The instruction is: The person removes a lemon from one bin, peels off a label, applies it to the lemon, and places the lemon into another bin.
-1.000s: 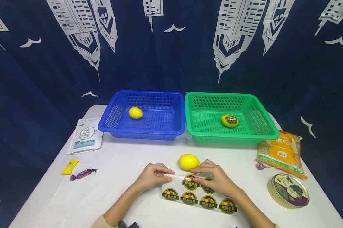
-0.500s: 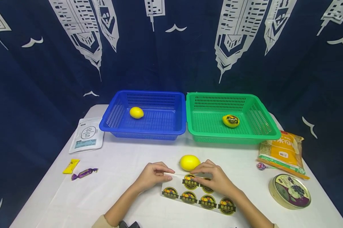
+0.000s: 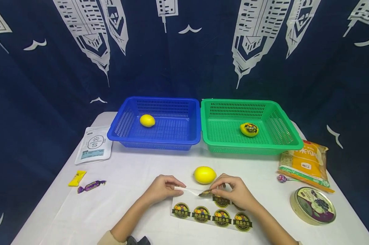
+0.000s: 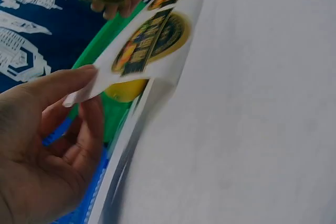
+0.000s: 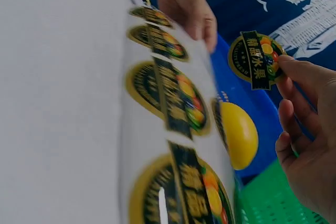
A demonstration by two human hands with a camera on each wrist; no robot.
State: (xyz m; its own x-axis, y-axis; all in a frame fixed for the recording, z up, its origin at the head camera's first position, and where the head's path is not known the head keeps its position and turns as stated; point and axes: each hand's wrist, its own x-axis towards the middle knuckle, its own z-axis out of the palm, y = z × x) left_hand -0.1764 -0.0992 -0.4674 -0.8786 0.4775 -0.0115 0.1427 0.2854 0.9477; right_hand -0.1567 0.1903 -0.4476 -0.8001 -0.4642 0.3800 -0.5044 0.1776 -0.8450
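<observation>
My left hand [image 3: 162, 190] pinches the upper left corner of a white sheet of round fruit-label stickers [image 3: 188, 200] between thumb and fingers. In my right hand [image 3: 234, 190], thumb and forefinger pinch one black-and-gold sticker [image 5: 255, 60] by its edge. The right wrist view shows this sticker off the sheet, with its printed face in sight. Several stickers remain on the sheet, some hidden partly by the right hand. Just beyond the sheet lies a yellow lemon [image 3: 204, 175], near the right fingertips.
A blue basket [image 3: 153, 140] with one lemon [image 3: 147, 120] and a green basket [image 3: 251, 147] with a stickered lemon [image 3: 249, 129] stand behind. Left lie a white pouch [image 3: 93, 144] and two candies [image 3: 91, 186]. Right are an orange bag [image 3: 305, 163], a lollipop [image 3: 281, 178] and a round tin [image 3: 313, 206].
A sticker in the sheet's upper row has come up off the backing in my right fingers. The right hand has shifted slightly right; the left hand keeps its hold on the corner.
</observation>
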